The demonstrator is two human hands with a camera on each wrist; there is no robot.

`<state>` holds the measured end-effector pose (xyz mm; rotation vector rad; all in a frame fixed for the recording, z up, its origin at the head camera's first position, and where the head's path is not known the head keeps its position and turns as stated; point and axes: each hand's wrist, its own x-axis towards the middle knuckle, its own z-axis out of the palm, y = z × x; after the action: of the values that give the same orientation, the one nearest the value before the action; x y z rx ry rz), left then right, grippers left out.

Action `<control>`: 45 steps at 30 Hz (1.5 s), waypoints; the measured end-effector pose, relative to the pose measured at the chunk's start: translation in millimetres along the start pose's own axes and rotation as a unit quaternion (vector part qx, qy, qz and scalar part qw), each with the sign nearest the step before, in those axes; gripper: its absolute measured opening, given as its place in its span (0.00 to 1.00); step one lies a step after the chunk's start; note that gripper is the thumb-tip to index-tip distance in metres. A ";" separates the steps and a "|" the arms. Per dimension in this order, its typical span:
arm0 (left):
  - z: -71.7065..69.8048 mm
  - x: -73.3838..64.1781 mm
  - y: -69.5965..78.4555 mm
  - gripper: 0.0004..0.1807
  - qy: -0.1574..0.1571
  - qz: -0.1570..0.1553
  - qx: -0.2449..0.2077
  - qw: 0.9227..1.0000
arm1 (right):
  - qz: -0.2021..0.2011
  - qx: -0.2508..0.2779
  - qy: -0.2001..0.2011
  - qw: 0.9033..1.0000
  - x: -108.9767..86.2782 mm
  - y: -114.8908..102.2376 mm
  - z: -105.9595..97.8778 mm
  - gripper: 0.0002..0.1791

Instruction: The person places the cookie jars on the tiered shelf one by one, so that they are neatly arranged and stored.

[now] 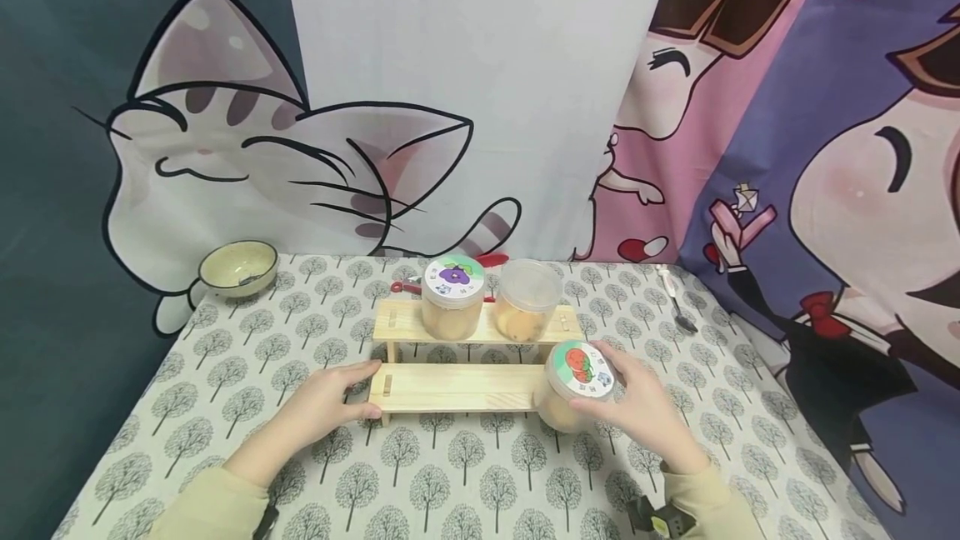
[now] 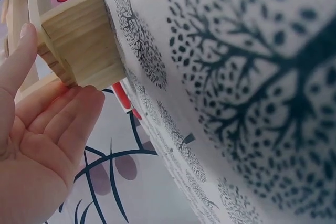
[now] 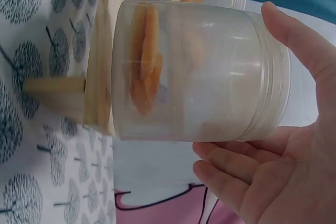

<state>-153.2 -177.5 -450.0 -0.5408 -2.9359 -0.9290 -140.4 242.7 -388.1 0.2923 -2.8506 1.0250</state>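
My right hand holds a clear plastic jar between thumb and fingers. Its lid bears a red fruit picture, and orange-brown pieces lie inside near the base. The jar is at the right end of the lower step of a two-step wooden rack; its base is at or very close to the wood. At the rack's left end, my left hand grips the lower step, thumb at the front corner and fingers at the back one. In the left wrist view the wooden end sits between them.
On the upper step stand a jar with a purple-picture lid and a jar with a plain clear top. A cream bowl is at the back left, a spoon at the back right. Something red-handled lies behind the rack.
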 end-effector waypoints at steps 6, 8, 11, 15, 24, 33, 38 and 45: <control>0.5 -0.1 0.1 0.41 0.000 -0.001 -0.001 1.000 | -0.006 0.027 -0.013 1.000 4.9 -6.5 8.8 0.52; 0.4 -0.3 -0.1 0.41 0.000 -0.001 -0.001 1.000 | -0.011 0.040 -0.014 0.999 7.1 -9.2 11.5 0.52; 0.2 -0.4 0.0 0.41 -0.001 0.000 0.000 1.000 | -0.016 0.046 -0.014 0.999 9.7 -13.8 15.4 0.53; 0.2 -0.7 0.8 0.41 -0.001 0.002 0.000 1.000 | -0.021 0.058 -0.021 0.998 12.5 -21.3 20.8 0.52; 0.7 0.1 -1.0 0.41 -0.001 -0.002 0.000 1.000 | -0.055 0.080 -0.036 0.995 17.0 -36.6 32.8 0.51; 0.6 0.2 -0.5 0.41 0.001 0.002 0.002 1.000 | -0.060 0.066 -0.043 0.995 18.5 -48.0 39.1 0.52; 0.2 0.4 -0.3 0.41 0.003 0.002 0.005 1.000 | -0.065 0.074 -0.050 0.994 20.4 -53.9 42.7 0.53; 1.0 -0.9 -0.2 0.41 0.005 0.001 0.003 1.000 | -0.068 0.076 -0.055 0.993 24.4 -61.9 51.6 0.53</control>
<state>-152.3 -177.4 -451.1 -0.5389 -2.9280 -0.9195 -152.5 159.4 -385.6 0.5652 -2.8030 1.2358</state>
